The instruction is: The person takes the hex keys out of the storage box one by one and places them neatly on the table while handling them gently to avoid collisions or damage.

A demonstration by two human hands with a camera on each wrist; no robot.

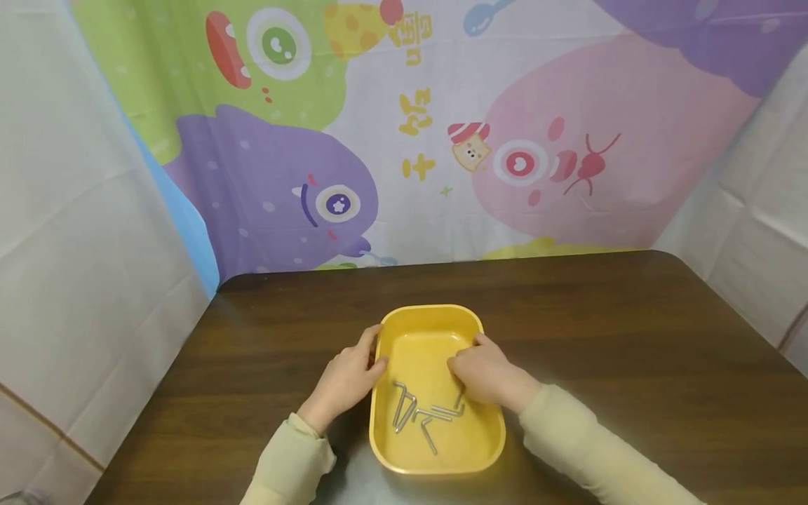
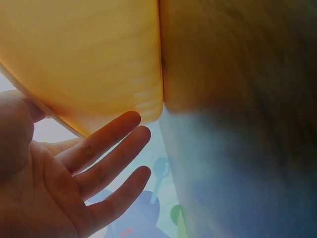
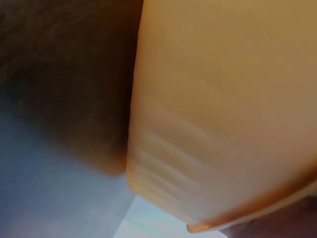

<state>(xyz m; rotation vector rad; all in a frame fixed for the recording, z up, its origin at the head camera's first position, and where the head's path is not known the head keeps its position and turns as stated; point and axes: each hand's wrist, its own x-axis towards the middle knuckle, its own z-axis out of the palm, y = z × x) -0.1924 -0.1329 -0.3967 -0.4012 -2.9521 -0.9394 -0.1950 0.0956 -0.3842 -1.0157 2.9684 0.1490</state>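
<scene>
A yellow plastic tray [image 1: 435, 463] stands on the table, its long side pointing away from me. Several L-shaped metal hex keys [image 1: 404, 410] lie loose on its floor, mostly in the near half. My left hand [image 1: 346, 379] grips the left rim, thumb over the edge. In the left wrist view its other fingers [image 2: 106, 139] spread along the outer wall. Inside the tray, by the right wall, is my right hand [image 1: 489, 372], fingers bent down over a hex key's end. I cannot tell whether it pinches that key. The right wrist view shows mostly the tray's outer wall [image 3: 223, 109].
The dark wood table [image 1: 284, 315] extends around the tray on all sides. A cloth printed with cartoon monsters [image 1: 429, 210] hangs along its far edge. Pale sheets [image 1: 95, 231] hang at the left and right.
</scene>
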